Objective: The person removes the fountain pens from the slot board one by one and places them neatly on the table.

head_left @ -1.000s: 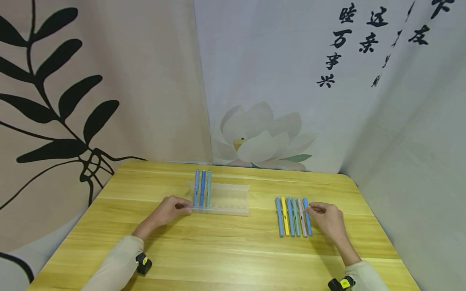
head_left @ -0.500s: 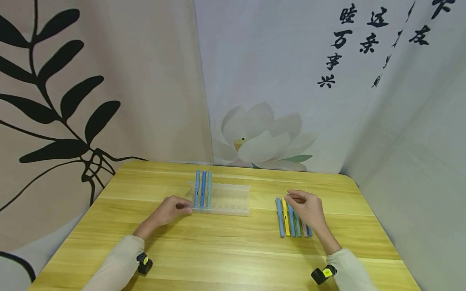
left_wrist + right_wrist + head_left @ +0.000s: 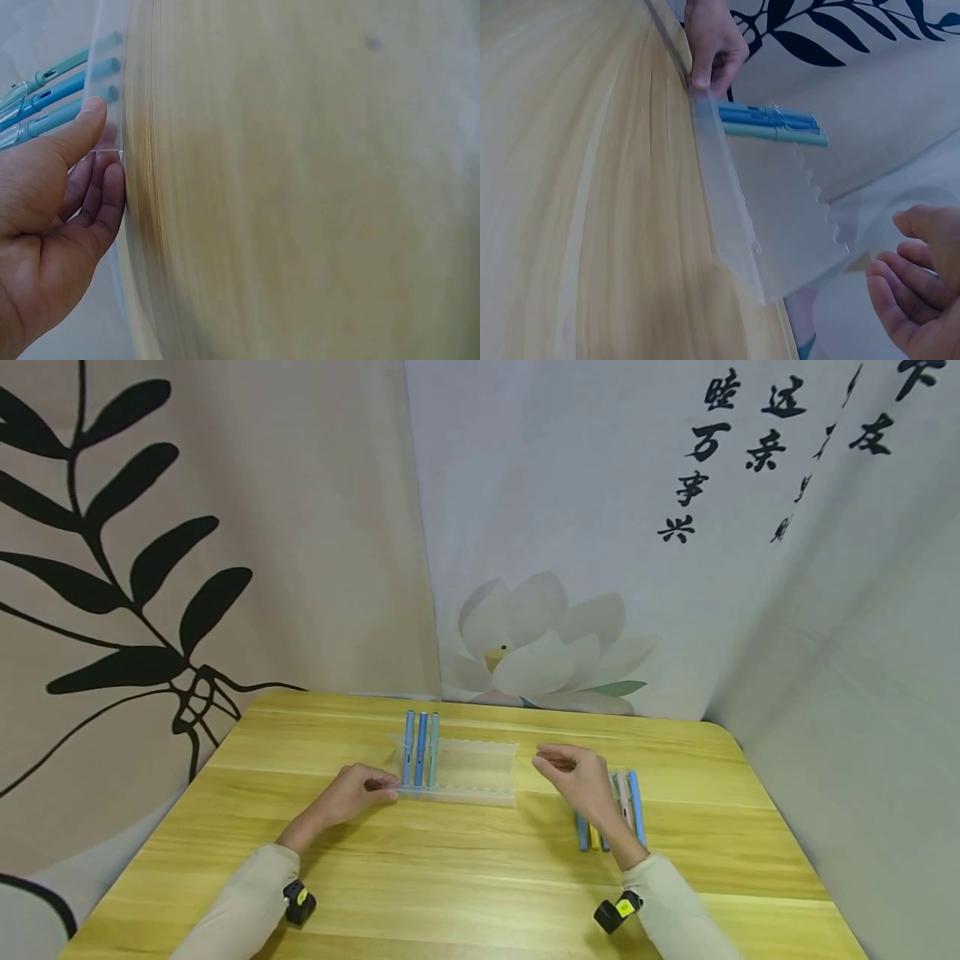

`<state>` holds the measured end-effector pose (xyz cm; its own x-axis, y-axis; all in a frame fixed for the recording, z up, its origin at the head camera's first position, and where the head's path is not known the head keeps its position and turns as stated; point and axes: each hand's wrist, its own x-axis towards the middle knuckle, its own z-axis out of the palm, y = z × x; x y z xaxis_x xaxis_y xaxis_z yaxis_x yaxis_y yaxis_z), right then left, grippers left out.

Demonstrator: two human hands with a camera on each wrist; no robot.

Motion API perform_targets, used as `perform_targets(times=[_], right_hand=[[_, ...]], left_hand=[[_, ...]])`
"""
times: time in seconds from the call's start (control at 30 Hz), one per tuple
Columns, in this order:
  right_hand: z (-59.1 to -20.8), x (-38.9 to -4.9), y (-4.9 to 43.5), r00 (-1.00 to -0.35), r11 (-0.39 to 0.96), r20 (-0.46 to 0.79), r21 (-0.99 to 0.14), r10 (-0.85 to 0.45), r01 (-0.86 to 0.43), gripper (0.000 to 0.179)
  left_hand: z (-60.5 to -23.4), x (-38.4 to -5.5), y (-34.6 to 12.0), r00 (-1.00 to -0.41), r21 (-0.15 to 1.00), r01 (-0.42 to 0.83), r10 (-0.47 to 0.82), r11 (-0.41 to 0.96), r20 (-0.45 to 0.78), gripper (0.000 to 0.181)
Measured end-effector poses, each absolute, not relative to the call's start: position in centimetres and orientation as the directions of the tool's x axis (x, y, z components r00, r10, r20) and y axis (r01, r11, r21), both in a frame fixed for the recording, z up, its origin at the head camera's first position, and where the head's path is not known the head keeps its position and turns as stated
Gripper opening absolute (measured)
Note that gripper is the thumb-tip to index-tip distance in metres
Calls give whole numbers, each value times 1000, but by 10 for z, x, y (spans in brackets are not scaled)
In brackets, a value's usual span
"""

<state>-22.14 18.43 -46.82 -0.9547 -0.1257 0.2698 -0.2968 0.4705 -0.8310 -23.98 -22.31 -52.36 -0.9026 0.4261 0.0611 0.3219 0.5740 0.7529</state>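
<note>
My left hand [image 3: 356,793] pinches the left front corner of a clear pen rack [image 3: 480,768], thumb in front, as the left wrist view shows. At the rack's left end stand two blue pens [image 3: 422,747] and a teal pen [image 3: 433,752], side by side. My right hand [image 3: 581,777] hovers between the rack's right end and the loose pens. In the right wrist view its fingers [image 3: 907,292] are loosely bent, apart from the thumb, with nothing between them. Below that hand lie a blue pen [image 3: 636,806], a lilac pen [image 3: 623,797] and a yellow pen [image 3: 595,837], among others partly hidden.
The wooden table [image 3: 450,885] carries the rack towards its far side. Behind it hang a pale curtain [image 3: 315,527] with dark leaves and a white one [image 3: 555,485] with a lotus and characters. A small black camera [image 3: 611,914] sits on the right wrist.
My right hand has moved left from the rightmost blue pen, over the row of loose pens, towards the rack. The left hand and rack have stayed in place.
</note>
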Motion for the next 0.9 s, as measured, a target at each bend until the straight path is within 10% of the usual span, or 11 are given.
perform_targets(times=[0.9], right_hand=[[-497,-238,73,-928,412,235,-845,-287,-342,28]], left_hand=[[-523,-238,-223,-901,749,338,424,569,85,28]])
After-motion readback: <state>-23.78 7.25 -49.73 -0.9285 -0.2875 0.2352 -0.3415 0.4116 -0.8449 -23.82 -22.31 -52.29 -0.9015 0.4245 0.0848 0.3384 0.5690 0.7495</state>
